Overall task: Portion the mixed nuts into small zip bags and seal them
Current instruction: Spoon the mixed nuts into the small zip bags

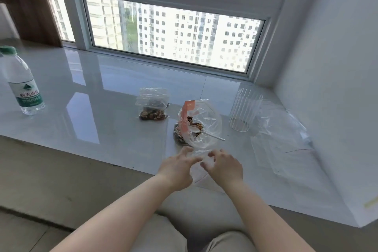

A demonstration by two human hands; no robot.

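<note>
Head view: person seated at a glossy white tiled window ledge (86, 88); left-to-right below.
Far left: clear plastic water bottle with green cap and label (21, 82), upright, well apart from the work.
Filled portion: small clear zip bag holding mixed nuts (152, 105), lying on the ledge left of centre; whether its seal was closed could not be told.
Bulk supply: large clear bag of mixed nuts with an orange strip (199, 122), mouth gaping toward the person, white plastic spoon (204, 132) inside, handle sticking out lower right.
Left hand (177, 166): fingers partly curled, pinching the left edge of an empty small clear zip bag (201, 156).
Right hand (225, 164): fingers curled on the same bag's right edge.
Empty bag location: between both hands, near ledge edge, just in front of the bulk bag.
Bag axis: blurred; mouth seemed to face up and away, long axis could not be told.
Right side: clear ribbed plastic cup (244, 111) upright, loose clear bags (286, 139) beside it.
Risk: slick film could slip from the pinch; a half-opened mouth would spill nuts onto the ledge; an elbow could tip the bulk bag.
</note>
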